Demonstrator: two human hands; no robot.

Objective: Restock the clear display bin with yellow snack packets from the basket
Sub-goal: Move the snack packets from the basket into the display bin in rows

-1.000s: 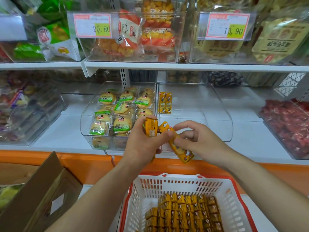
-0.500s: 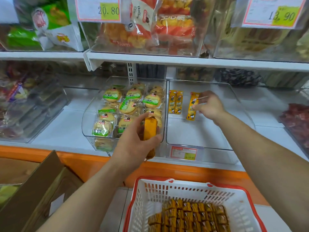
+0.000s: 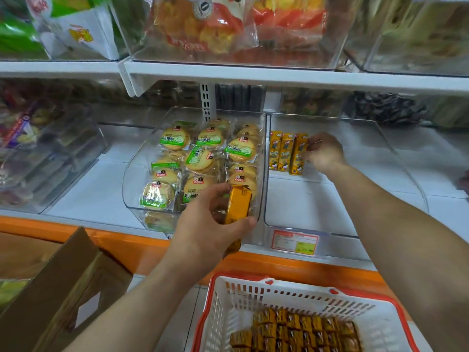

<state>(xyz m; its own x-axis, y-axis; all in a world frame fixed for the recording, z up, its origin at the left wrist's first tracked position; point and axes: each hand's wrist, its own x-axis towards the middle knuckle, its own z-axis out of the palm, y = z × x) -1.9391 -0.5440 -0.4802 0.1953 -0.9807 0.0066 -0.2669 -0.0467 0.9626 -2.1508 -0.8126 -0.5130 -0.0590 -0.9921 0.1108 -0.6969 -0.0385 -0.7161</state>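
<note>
- Three yellow packets (image 3: 285,153) are sitting side by side in the clear bin's (image 3: 330,120) rear-left corner, tops rearward.
- Right grip (image 3: 323,154) is pinching the rightmost packet (image 3: 297,156).
- Left grip (image 3: 210,224) is grasping a fourth packet (image 3: 237,204), upright.

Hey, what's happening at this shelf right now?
A person is restocking a shop shelf. The right hand pinches a yellow packet beside two packets lined up at the back left of the clear bin. The left hand grips a spare packet in front of the shelf, and more packets sit in the white basket below.
</note>
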